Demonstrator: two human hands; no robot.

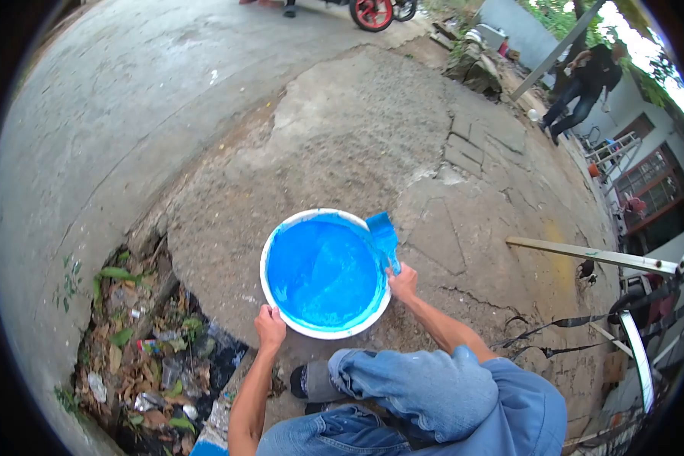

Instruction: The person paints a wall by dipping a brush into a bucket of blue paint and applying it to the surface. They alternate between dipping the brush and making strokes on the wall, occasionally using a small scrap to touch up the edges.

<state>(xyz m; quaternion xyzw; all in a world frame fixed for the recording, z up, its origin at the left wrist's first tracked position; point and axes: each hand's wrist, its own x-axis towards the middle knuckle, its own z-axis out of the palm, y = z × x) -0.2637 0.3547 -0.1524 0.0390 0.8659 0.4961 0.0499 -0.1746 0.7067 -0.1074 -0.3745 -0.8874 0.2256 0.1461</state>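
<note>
A round white basin holds bright blue paint and rests on the concrete ground in front of my knees. My left hand has its fingers closed on the basin's rim at the lower left. At the right rim is my right hand, its fingers wrapped round the handle of a wide brush coated in blue. The brush's bristles point up and away, beside the basin's upper right edge. Whether my right hand also grips the rim is hard to tell.
A ditch with leaves and litter opens at the lower left. Cracked concrete surrounds the basin. A metal beam and black straps are at the right. A person stands at the upper right; a red motorcycle wheel shows at the top.
</note>
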